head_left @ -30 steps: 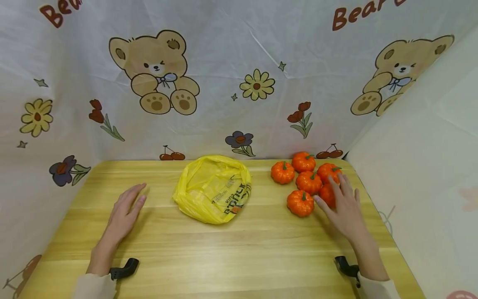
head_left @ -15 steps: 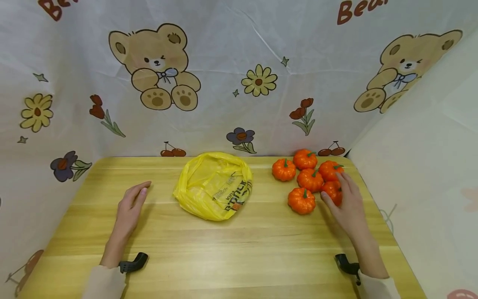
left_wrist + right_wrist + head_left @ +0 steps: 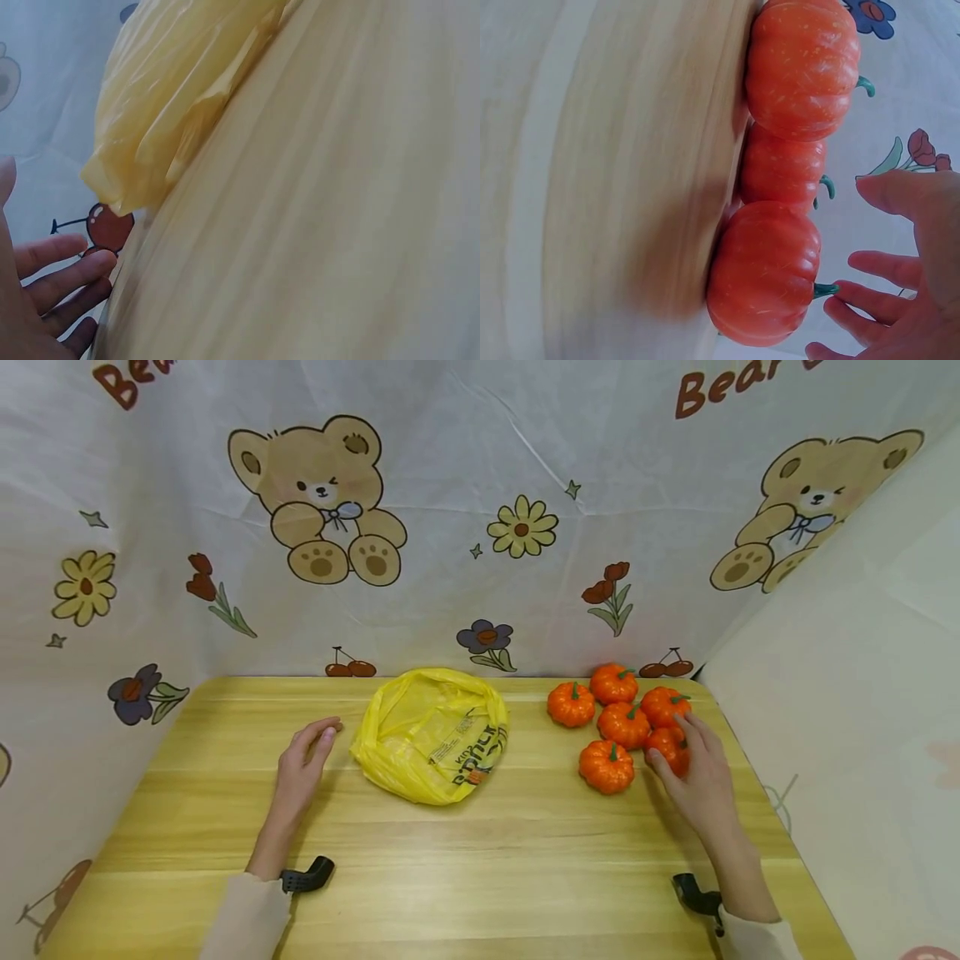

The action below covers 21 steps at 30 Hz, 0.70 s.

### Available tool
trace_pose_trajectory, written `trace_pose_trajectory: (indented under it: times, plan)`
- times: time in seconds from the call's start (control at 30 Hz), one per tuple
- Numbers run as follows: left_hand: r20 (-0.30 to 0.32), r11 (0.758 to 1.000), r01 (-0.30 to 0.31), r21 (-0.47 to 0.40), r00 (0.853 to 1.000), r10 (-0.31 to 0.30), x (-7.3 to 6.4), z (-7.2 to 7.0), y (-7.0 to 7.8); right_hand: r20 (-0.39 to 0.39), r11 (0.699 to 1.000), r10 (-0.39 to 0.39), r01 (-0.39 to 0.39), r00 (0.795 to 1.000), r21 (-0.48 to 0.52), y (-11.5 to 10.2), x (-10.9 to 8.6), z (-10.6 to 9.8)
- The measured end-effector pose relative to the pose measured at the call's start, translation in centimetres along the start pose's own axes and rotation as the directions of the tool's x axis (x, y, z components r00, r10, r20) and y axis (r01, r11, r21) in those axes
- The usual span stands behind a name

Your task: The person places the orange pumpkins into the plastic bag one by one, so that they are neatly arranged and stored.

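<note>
A crumpled yellow plastic bag (image 3: 420,743) with dark print lies at the table's middle, its mouth facing up. Just left of it hovers my left hand (image 3: 302,772), fingers loosely bent and holding nothing; the left wrist view shows a gap between those fingers and the bag (image 3: 180,97). Several small orange pumpkins (image 3: 622,725) with green stems are grouped at the back right. My right hand (image 3: 699,781) is spread beside the rightmost ones, partly covering one pumpkin (image 3: 666,750). In the right wrist view its fingertips come close to a green stem (image 3: 825,290); contact cannot be told.
A light wooden table (image 3: 465,877) carries everything. White cloth (image 3: 427,610) printed with bears and flowers hangs behind the table's back edge, and a pale cloth wall (image 3: 847,718) runs along the right side. Each wrist wears a black camera mount (image 3: 309,875).
My left hand has moved right, closer to the yellow bag. The right hand has shifted slightly rightward over the pumpkins. Bag and pumpkins keep their places.
</note>
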<state>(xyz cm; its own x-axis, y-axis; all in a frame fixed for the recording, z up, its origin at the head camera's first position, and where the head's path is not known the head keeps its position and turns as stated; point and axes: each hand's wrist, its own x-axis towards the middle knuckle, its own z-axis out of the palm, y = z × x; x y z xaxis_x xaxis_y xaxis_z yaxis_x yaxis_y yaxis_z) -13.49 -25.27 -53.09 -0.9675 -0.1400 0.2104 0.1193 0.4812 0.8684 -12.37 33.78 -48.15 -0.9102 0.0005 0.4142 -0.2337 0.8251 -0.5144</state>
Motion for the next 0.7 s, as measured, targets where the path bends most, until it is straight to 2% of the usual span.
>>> trace_pose_trajectory:
  times: [0.2, 0.4, 0.7]
  plan:
    - [-0.012, 0.999, -0.012, -0.045, 1.000, 0.011, 0.5, 1.7, 0.5, 0.013, 1.000, 0.027, -0.027, 1.000, -0.006, 0.2, 0.1, -0.1]
    - [-0.099, 0.998, -0.020, -0.066, 0.995, 0.013, 1.1, 3.2, 1.0, 0.015, 0.999, 0.037, -0.037, 0.999, -0.008, 0.4, 0.0, 0.0]
    - [-0.124, 0.999, -0.032, -0.007, 0.992, 0.031, 1.3, 4.6, 1.4, 0.006, 0.998, 0.058, -0.058, 0.998, -0.011, 0.4, 0.0, 0.1]
